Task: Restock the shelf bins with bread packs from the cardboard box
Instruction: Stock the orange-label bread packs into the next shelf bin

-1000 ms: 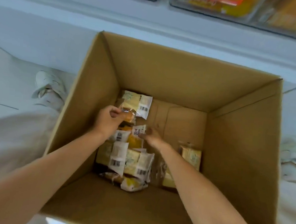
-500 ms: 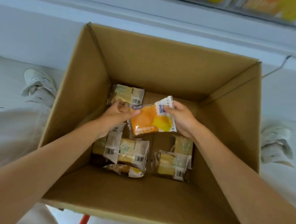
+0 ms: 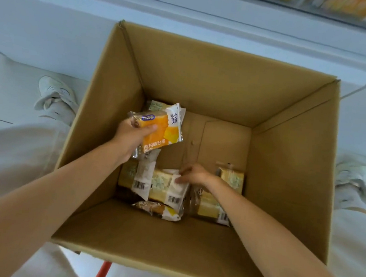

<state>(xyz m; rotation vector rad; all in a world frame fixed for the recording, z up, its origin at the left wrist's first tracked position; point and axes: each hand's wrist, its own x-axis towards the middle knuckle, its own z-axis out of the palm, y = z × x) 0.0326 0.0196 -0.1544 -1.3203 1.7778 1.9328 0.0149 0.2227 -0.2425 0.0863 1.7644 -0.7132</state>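
An open cardboard box (image 3: 288, 163) fills the middle of the view, with several bread packs on its bottom. My left hand (image 3: 130, 138) holds an orange bread pack (image 3: 163, 131) lifted above the box floor, thumb across its face; another pack seems stacked under it. My right hand (image 3: 193, 174) reaches down to a pale pack with a barcode label (image 3: 168, 186), its fingers pinching that pack's upper edge. More packs lie beside my right wrist (image 3: 233, 177) and near the front wall (image 3: 158, 210).
The shelf edge (image 3: 213, 8) runs along the top, with a clear bin of orange packs (image 3: 349, 9) at the upper right. My shoes (image 3: 55, 98) (image 3: 353, 185) stand either side of the box. Red stand legs (image 3: 101, 274) show below it.
The orange pack passed from my right hand to my left, which now holds it alone. My right hand dropped lower into the box onto a pale pack.
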